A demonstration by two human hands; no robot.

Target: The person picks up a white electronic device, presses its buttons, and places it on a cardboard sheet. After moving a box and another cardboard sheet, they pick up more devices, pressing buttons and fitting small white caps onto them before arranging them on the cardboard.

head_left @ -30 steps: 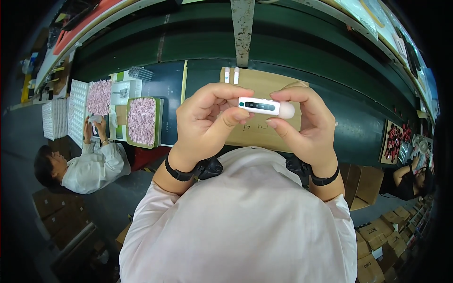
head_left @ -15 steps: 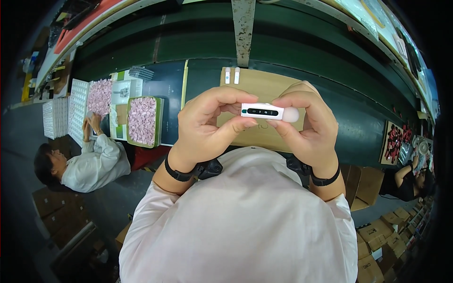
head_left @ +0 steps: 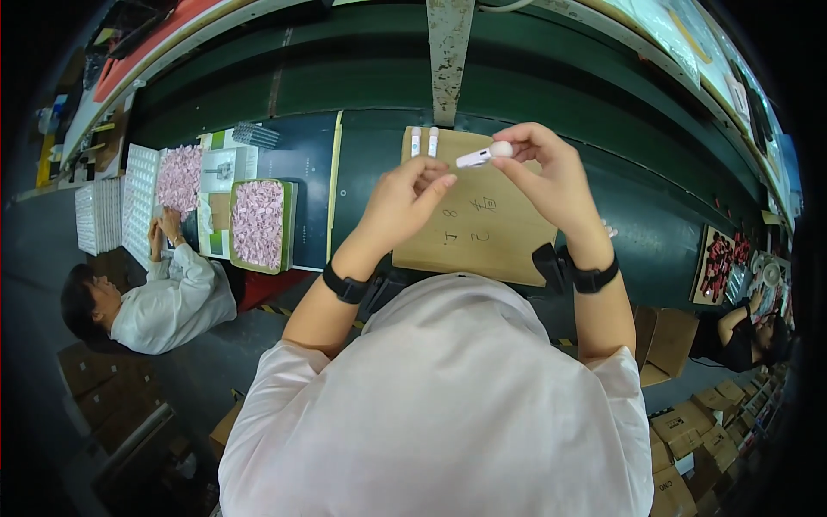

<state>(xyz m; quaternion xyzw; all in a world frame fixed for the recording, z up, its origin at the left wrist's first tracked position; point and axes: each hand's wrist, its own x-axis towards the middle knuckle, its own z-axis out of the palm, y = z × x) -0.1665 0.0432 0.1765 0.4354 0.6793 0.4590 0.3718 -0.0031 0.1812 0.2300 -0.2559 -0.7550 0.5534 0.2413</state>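
Above the cardboard sheet [head_left: 517, 254], my right hand [head_left: 551, 177] pinches a small white wand-shaped device [head_left: 472, 159] by its round pale head, between thumb and fingers. The device's narrow body points toward the left, slightly tilted, with a dark panel partly showing. My left hand [head_left: 403, 196] is just left of the device's far end, thumb apart from its bent fingers, with nothing visible in it. Two similar devices, one [head_left: 415, 142] beside the other [head_left: 432, 142], lie side by side at the sheet's far left corner.
Left of me are a green-rimmed tray [head_left: 287, 233] of pink-white pieces and a white moulded tray [head_left: 140, 194]; a co-worker [head_left: 164, 293] handles pieces there. A painted metal post [head_left: 446, 73] stands at the bench's back. Small pale pieces [head_left: 611, 228] lie by my right wrist. An opened carton [head_left: 668, 340] is at right.
My left hand has let go of the device and drawn away leftward. My right hand has moved farther up over the sheet, turning the device so its panel is now mostly out of sight.
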